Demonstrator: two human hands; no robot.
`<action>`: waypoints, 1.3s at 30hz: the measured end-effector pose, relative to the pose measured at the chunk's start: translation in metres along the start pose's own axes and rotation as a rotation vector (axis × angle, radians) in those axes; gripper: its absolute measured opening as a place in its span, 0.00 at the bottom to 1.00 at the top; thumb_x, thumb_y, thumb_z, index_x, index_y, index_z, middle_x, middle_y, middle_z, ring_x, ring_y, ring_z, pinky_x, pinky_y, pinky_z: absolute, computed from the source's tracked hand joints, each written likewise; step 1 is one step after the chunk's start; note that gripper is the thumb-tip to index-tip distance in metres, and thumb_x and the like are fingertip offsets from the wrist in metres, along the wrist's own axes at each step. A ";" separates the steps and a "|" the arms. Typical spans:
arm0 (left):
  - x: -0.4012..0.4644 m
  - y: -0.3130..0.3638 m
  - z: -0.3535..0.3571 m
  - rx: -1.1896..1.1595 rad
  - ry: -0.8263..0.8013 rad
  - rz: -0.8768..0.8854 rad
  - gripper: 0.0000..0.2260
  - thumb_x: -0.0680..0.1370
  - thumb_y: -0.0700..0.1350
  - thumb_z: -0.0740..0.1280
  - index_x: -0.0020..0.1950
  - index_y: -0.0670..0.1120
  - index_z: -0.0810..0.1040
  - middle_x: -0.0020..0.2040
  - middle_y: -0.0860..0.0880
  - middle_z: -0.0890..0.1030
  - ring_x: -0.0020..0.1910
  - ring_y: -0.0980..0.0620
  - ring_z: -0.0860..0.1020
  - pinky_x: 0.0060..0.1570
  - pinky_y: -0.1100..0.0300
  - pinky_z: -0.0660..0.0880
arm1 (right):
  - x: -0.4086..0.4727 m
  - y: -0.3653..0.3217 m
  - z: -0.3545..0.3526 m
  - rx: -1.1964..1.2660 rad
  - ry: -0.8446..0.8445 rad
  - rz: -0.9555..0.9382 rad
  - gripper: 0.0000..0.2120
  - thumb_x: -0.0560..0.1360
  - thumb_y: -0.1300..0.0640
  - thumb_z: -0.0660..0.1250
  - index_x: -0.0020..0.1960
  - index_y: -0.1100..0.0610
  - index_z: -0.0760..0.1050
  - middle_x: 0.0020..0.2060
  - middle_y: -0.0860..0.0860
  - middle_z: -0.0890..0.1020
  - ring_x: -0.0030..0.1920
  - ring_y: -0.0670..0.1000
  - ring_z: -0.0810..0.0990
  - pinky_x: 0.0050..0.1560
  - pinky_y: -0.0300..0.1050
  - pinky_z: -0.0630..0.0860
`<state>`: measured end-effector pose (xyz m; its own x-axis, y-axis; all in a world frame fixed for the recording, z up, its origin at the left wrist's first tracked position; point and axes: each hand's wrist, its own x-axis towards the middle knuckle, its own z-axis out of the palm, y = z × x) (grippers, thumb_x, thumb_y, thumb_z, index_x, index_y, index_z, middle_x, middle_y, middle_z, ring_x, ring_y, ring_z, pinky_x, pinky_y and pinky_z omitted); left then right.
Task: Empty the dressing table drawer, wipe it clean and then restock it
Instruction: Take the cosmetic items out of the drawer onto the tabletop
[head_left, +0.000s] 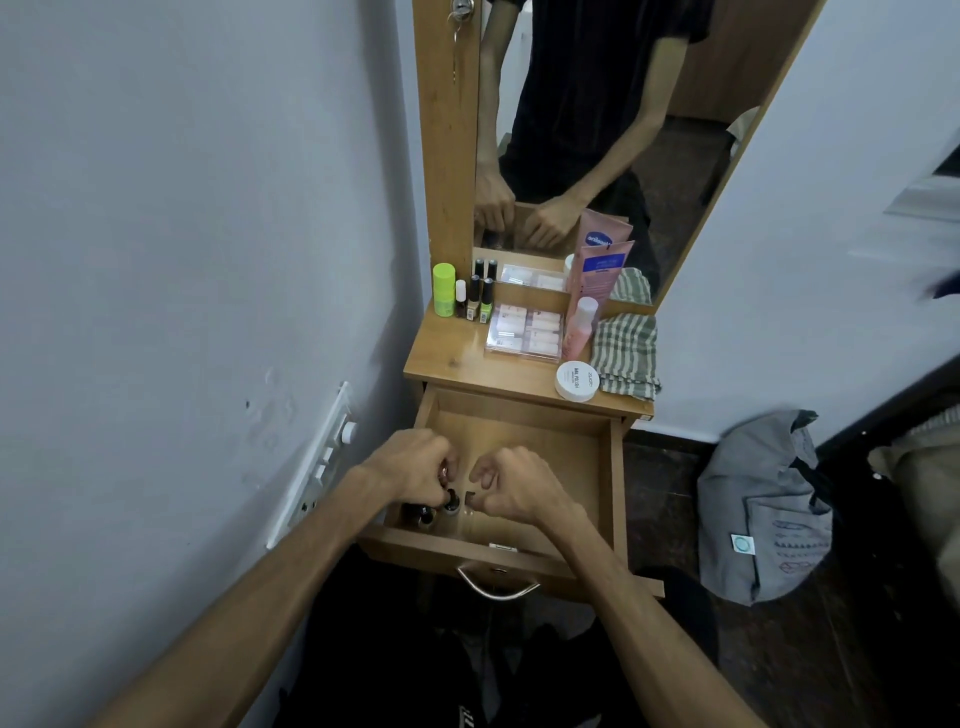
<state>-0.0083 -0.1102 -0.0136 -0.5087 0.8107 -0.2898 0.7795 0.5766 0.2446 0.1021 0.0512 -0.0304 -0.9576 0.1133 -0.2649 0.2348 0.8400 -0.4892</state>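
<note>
Head view, two hands (415, 467) (curled), one drawer (524, 436)

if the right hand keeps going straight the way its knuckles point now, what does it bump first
Probably the left hand. The right hand points left across the open drawer, its curled fingers facing the left hand, which holds small bottles in the front left corner. Depth is unclear, so it might meet those bottles first.

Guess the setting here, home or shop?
Likely a home bedroom corner: a wooden dressing table with a tall mirror, cosmetics bottles on top, and a grey bag on the floor.
</note>
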 end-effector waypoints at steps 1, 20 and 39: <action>-0.001 0.003 0.004 0.025 0.009 0.012 0.07 0.66 0.53 0.73 0.40 0.56 0.78 0.38 0.59 0.76 0.41 0.55 0.77 0.38 0.66 0.67 | -0.003 0.001 0.004 0.006 -0.010 0.007 0.15 0.67 0.46 0.75 0.53 0.48 0.84 0.42 0.41 0.84 0.44 0.47 0.83 0.47 0.44 0.79; 0.007 0.008 -0.009 0.008 0.073 0.034 0.07 0.68 0.51 0.73 0.43 0.53 0.81 0.47 0.54 0.82 0.54 0.51 0.81 0.47 0.59 0.74 | -0.006 0.003 0.000 0.101 0.145 -0.015 0.14 0.66 0.41 0.71 0.45 0.48 0.85 0.39 0.42 0.85 0.38 0.45 0.81 0.41 0.41 0.75; 0.064 -0.045 -0.150 -0.257 0.443 -0.124 0.05 0.71 0.46 0.77 0.44 0.50 0.83 0.38 0.56 0.82 0.38 0.59 0.78 0.35 0.65 0.69 | 0.107 -0.048 -0.119 0.155 0.453 -0.038 0.09 0.69 0.51 0.73 0.49 0.51 0.85 0.37 0.44 0.84 0.40 0.47 0.82 0.40 0.43 0.76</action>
<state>-0.1305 -0.0685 0.0955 -0.7406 0.6678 0.0748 0.6173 0.6321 0.4683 -0.0320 0.0863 0.0637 -0.9343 0.3331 0.1269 0.1878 0.7626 -0.6190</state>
